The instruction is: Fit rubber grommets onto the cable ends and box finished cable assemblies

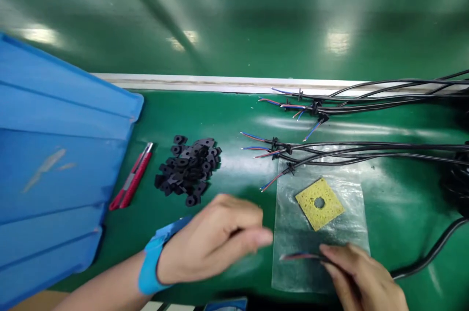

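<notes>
Down at the bottom right, the right hand point(362, 277) pinches the end of a cable point(428, 255), fingertips closed on it, with the coloured wire tips point(298, 256) poking out to the left over a clear plastic bag point(293, 233). That cable runs off right in a curve, so it sits right under and in front of that hand. The left hand point(216, 240) is loosely curled, fingers half bent with the thumb reaching toward the wire tips, close but not touching. It's a bit motion-blurred, so I can't tell if there's something small inside it. One blue wrist strap point(154, 257) sits on that wrist.

Counting stuff: one yellow sponge point(319, 202) with a round hole lies on the bag, just above the right hand. One red box cutter point(132, 176) sits left of a pile of small black parts point(188, 169), too many and too jumbled to count. Two bunches of black cables point(366, 150), the other point(366, 98) higher up, lie across the green mat point(234, 120) with stripped red and blue ends pointing left. One blue bin point(54, 155) fills the left side.

No readable writing or brand anywhere.
</notes>
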### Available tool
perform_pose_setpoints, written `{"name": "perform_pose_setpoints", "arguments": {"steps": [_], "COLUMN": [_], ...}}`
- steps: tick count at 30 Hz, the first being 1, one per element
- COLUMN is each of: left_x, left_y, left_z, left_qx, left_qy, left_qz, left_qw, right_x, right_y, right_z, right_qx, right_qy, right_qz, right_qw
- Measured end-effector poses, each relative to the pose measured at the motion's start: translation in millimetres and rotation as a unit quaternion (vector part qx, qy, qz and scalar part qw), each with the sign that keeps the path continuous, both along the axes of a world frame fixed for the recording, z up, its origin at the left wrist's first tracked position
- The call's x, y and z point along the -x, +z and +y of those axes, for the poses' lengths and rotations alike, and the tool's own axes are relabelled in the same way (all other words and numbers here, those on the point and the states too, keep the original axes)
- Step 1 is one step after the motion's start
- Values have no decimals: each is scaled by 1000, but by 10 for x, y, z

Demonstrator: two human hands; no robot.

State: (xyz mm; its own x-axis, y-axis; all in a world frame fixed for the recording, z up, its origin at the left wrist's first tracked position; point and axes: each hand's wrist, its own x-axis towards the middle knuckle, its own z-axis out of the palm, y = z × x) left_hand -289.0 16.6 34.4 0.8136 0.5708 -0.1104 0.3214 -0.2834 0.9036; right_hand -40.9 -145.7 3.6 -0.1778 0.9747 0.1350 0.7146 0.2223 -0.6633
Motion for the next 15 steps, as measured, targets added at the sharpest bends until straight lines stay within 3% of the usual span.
{"name": "perform_pose_setpoints", "arguments": {"steps": [3, 6, 10, 15], "left_x": [-149, -316, -357, -50], "left_y": [-101, -292, -406, -248], "left_z": [97, 154, 167, 46], "left_qx": [-244, -372, -383, -386], "left_qy": [133, 128, 114, 150], "left_qz": [66, 87, 78, 62], "left_qw": [958, 915, 913, 908], "right_x": [-50, -96, -132, -86], "right_y": [39, 66, 1, -88], "right_z": [68, 126, 83, 26], "right_qx": [-9, -39, -94, -147], "right_qy": [-20, -26, -84, -87], "right_qz": [-18, -62, -176, -231], "right_qw": [1000, 997, 976, 958]}}
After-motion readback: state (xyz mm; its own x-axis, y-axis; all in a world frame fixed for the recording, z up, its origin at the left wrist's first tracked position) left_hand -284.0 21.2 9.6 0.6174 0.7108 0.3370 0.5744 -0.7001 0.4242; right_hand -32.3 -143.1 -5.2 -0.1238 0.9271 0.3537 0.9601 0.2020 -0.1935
